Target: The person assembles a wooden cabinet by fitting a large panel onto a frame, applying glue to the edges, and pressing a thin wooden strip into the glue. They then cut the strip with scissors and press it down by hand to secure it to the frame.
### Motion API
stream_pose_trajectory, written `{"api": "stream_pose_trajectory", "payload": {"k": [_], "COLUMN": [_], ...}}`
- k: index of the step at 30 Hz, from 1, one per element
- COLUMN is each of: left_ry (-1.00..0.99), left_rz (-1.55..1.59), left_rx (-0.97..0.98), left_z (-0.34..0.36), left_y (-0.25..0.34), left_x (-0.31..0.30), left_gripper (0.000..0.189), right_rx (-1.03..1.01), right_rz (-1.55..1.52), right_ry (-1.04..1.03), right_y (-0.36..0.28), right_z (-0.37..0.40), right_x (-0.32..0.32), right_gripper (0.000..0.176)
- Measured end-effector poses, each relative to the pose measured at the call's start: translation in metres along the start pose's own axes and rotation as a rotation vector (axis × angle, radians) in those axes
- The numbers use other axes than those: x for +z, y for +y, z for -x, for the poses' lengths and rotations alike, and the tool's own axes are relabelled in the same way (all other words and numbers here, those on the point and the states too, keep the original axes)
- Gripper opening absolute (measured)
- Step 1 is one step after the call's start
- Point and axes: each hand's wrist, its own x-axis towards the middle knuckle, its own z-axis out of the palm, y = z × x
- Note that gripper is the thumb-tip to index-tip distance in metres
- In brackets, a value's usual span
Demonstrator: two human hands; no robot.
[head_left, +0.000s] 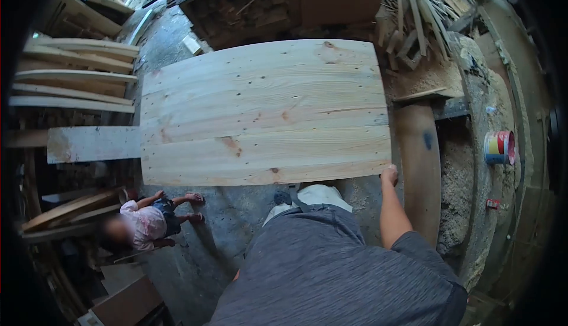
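The panel (266, 113) of joined planks, marked with knots and small dark spots, spans the middle of a cluttered workshop with a grey floor (195, 284). Boards (77, 74) stack at left, offcuts (414, 21) heap at far right; another person (145, 225) is at near left. The right arm reaches forward, its hand (389, 175) curled at the panel's near right corner; whether it grips, I cannot tell. The left hand is out of view.

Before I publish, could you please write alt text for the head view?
A large rectangular panel of pale, knotty wood fills the centre, the wearer's right hand at its near right corner. Another person in a pale pink shirt is at left; a round multicoloured container sits at right.
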Motion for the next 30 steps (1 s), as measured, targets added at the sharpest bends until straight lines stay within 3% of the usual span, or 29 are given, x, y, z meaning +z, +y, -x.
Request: {"api": "stream_pose_trajectory", "payload": {"k": [4, 8, 9, 11, 13, 16, 18, 21, 23, 27, 29, 30], "left_ry": [-0.009, 0.150, 0.216, 0.268, 0.262, 0.100, 0.232, 0.437, 0.589, 0.692, 0.770, 0.730], "left_rz": [-0.209, -0.790, -0.714, 0.750, 1.068, 1.405, 1.410, 1.500, 1.570, 1.409, 1.359, 1.477], "left_rx": [0.031, 0.287, 0.250, -0.086, -0.113, -0.199, -0.204, -0.214, -0.219, -0.085, -0.075, 0.000], "left_z": [-0.002, -0.055, -0.065, -0.062, -0.071, -0.042, -0.067, -0.088, -0.064, -0.032, -0.019, -0.012], "left_y": [0.004, 0.065, 0.092, 0.182, 0.274, 0.423, 0.452, 0.456, 0.472, 0.458, 0.445, 0.433], "left_x": [-0.037, -0.100, -0.115, -0.140, -0.157, -0.163, -0.140, -0.116, -0.116, -0.131, -0.150, -0.165], "left_gripper": [0.041, 0.041, 0.041, 0.045, 0.047, 0.049, 0.049, 0.050, 0.049, 0.044, 0.042, 0.042], "right_rx": [-0.123, -0.218, -0.209, -0.199, -0.235, -0.267, -0.196, -0.223, -0.191, -0.289, -0.267, -0.255], "right_rz": [-0.070, -0.191, -0.279, -0.466, -0.522, -0.513, -0.479, -0.044, -0.020, 0.028, -0.006, -0.025], "right_ry": [-0.021, -0.264, -0.366, -0.565, -0.656, -0.779, -0.884, -0.829, -0.879, -0.906, -0.965, -0.989], "right_y": [0.015, 0.014, 0.015, 0.014, 0.011, -0.004, -0.022, -0.070, -0.095, -0.125, -0.163, -0.182], "right_z": [-0.010, -0.022, -0.027, -0.045, -0.063, -0.084, -0.096, -0.084, -0.073, -0.062, -0.029, -0.012], "right_x": [0.000, -0.031, -0.039, -0.050, -0.051, -0.051, -0.046, -0.081, -0.116, -0.144, -0.194, -0.207], "right_gripper": [0.031, 0.032, 0.034, 0.038, 0.043, 0.044, 0.045, 0.034, 0.034, 0.036, 0.037, 0.038]}}
